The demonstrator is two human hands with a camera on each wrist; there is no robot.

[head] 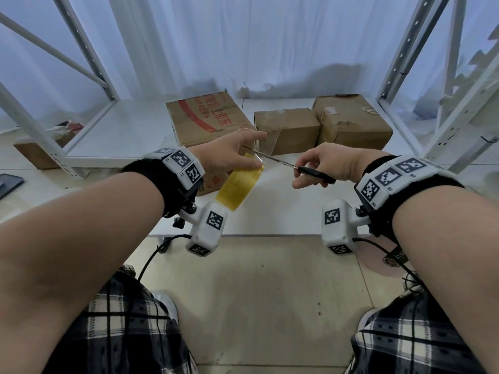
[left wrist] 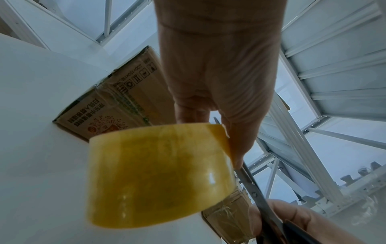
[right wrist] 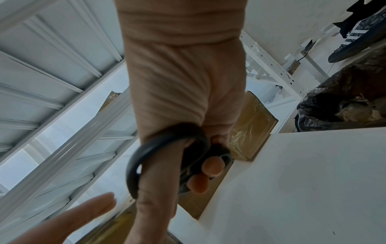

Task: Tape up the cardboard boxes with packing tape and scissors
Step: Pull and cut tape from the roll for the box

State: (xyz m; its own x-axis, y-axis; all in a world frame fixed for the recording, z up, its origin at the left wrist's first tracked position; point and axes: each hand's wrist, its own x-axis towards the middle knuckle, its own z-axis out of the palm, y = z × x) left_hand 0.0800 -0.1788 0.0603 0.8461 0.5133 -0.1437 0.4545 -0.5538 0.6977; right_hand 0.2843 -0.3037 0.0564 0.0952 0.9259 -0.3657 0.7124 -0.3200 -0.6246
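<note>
The left hand (head: 232,152) grips the yellow tape roll (head: 239,188) while the right hand (head: 326,166), fingers through the scissors (head: 294,166), lays blades leftward across the tape strip (head: 266,147) toward the middle box (head: 286,129)

A yellowish roll of packing tape (head: 239,186) hangs in the air above the tabletop's near edge, with a clear strip (head: 266,139) stretched from it up to the middle box (head: 287,129). Black-handled scissors (head: 294,167) meet that strip at the roll, blades pointing left. Three brown cardboard boxes sit in a row toward the tabletop's far edge: a red-printed box (head: 205,117) on the left, the middle box, and a worn box (head: 351,121) on the right.
</note>
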